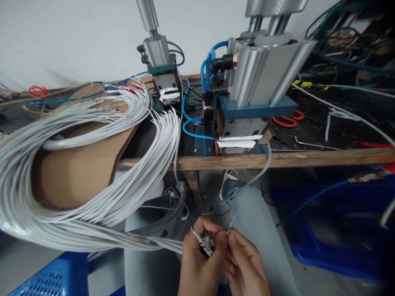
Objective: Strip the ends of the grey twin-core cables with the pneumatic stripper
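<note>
A thick bundle of pale grey cables (pixel 123 193) curves off the bench edge and runs across the lap into my left hand (pixel 202 255). That hand is closed round the cable ends (pixel 206 242), whose stripped tips stick up between thumb and fingers. My right hand (pixel 245 259) meets it at the fingertips, pinching one thin cable end (pixel 228 231) close to the left thumb. Fingers partly hide what lies between the two hands. Both hands are low over the lap, in front of the bench.
A pneumatic press (pixel 256 78) stands at the bench's front edge (pixel 197 162), a smaller press (pixel 160 65) behind it to the left. Cardboard (pixel 70 172) lies under the coiled cables. A hex key (pixel 314 144) and red rings (pixel 285 121) lie at right. Blue stools (pixel 46 275) flank the legs.
</note>
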A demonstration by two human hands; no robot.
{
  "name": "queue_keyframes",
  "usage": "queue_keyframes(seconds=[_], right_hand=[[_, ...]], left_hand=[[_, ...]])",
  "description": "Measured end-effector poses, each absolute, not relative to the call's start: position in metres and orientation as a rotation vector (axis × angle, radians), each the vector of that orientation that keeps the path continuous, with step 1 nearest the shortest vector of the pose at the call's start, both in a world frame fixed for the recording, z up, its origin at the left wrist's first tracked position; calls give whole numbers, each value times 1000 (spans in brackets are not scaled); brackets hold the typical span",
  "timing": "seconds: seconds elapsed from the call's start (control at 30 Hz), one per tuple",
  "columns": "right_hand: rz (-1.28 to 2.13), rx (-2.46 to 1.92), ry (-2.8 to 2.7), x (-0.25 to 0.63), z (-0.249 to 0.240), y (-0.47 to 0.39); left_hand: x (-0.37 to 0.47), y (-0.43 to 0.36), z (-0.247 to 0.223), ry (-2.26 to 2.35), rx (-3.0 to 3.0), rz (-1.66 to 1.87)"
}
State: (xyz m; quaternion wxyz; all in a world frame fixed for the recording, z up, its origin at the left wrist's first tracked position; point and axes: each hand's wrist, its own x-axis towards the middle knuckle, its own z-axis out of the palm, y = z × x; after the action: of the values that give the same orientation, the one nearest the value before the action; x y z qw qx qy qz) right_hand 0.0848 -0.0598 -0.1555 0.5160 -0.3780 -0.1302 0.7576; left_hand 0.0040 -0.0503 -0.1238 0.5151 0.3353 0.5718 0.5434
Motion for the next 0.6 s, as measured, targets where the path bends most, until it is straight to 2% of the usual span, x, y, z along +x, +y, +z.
queue_keyframes(seconds=[0.3,0.4,0.47,0.53,0.6], right_hand=[[1768,-915,-360,86,-156,-52],[1702,-995,-532,94,-152,-47],[1572,-1127,-782,106,-146,-41],[1310,-1242,-1057,122,-138,-33],[1002,-1180,-1353,139,-130,-22]], left_hand=[[6,-41,-118,1243,744,1206],[8,-34,-116,1209,796,1180],[11,-28,-111,1210,830,1205],[14,-21,-102,1239,878,1262],[16,-12,-92,1263,900,1316]])
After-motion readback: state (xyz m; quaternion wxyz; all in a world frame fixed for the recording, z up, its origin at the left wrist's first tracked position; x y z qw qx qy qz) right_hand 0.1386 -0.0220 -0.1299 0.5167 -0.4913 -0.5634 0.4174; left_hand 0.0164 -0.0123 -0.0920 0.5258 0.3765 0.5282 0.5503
